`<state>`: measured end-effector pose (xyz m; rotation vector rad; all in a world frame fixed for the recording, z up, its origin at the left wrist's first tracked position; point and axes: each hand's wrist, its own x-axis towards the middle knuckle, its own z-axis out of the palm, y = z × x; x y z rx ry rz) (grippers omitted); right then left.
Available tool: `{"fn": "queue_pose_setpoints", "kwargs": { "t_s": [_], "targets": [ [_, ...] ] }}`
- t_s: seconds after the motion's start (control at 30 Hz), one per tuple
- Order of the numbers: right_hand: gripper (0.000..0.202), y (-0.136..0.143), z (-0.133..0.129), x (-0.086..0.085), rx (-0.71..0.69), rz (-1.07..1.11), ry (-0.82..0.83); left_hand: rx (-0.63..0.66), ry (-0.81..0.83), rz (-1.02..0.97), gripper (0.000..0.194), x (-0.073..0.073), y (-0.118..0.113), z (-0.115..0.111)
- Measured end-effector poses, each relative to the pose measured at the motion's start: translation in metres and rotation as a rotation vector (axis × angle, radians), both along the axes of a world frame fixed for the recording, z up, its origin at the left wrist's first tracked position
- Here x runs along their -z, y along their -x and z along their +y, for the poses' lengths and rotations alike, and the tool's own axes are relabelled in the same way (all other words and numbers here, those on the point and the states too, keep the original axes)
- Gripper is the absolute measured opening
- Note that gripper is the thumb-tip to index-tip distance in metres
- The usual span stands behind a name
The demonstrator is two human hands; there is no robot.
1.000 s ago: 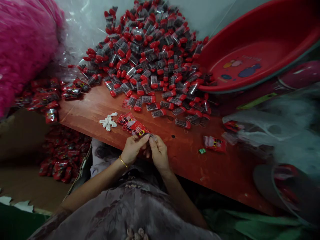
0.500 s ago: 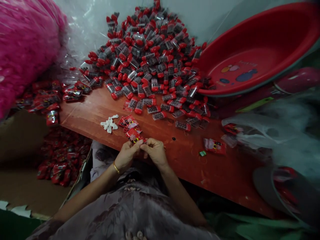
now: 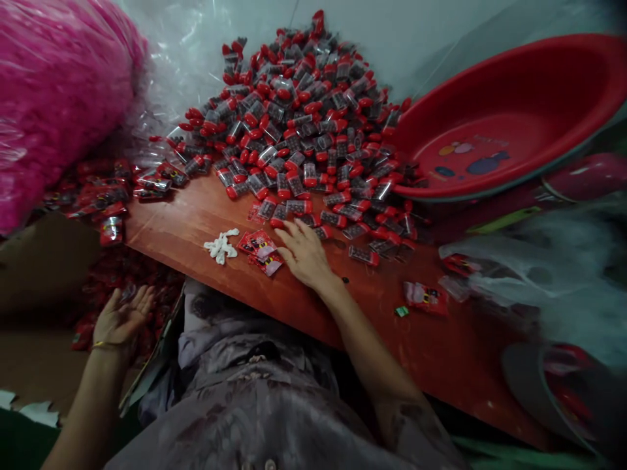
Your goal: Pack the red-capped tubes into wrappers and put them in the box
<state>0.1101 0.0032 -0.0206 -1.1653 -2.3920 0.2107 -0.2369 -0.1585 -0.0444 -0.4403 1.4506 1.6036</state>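
Observation:
My left hand (image 3: 123,316) is over the cardboard box at the lower left, palm up with fingers spread, above a heap of red packets (image 3: 159,271). It grips nothing. On the table, my right hand (image 3: 304,253) reaches palm down with its fingers apart, its fingertips at the near edge of a big pile of small clear containers with red caps (image 3: 309,173). Just left of that hand lie a few flat red printed packets (image 3: 259,247), and beside them a bundle of white pieces (image 3: 221,246).
A large red basin (image 3: 519,117) leans at the right. A pink bag (image 3: 63,98) fills the upper left. More red packets (image 3: 100,196) lie at the table's left end. A gray bin (image 3: 526,378) stands lower right, below clear plastic bags (image 3: 568,281).
My hands have parted. The left has gone down and left over the box and opened; the right has moved up to the pile's edge. The packet between my fingers is no longer there.

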Motion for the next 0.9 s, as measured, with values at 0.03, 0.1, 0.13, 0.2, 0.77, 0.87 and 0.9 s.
{"fn": "queue_pose_setpoints", "kwargs": {
  "t_s": [0.03, 0.1, 0.13, 0.2, 0.77, 0.87, 0.9],
  "targets": [
    [0.04, 0.008, 0.0, 0.003, -0.055, -0.04, 0.006, -0.024, 0.027, -0.007, 0.029, 0.004, 0.005, -0.005],
    [0.039, 0.024, -0.001, 0.01, -0.114, -0.082, 0.035, -0.054, 0.066, 0.029, 0.023, 0.006, 0.005, -0.009],
    [0.038, 0.03, -0.003, 0.015, -0.117, -0.087, 0.059, -0.069, 0.078, 0.068, 0.02, 0.005, 0.0, -0.009],
    [0.034, 0.037, -0.005, 0.025, -0.085, -0.07, 0.109, -0.071, 0.064, 0.16, 0.017, -0.001, -0.016, -0.006],
    [0.029, 0.017, -0.058, 0.006, 0.089, 0.228, -0.249, 0.846, -0.524, 0.686, 0.024, -0.032, -0.191, 0.097],
    [0.043, 0.015, -0.062, 0.008, 0.145, 0.564, 0.042, 0.759, -0.55, 0.656, 0.025, -0.032, -0.196, 0.103],
    [0.044, 0.015, -0.062, 0.009, 0.141, 0.682, 0.179, 0.738, -0.558, 0.649, 0.024, -0.033, -0.197, 0.103]
  ]
}}
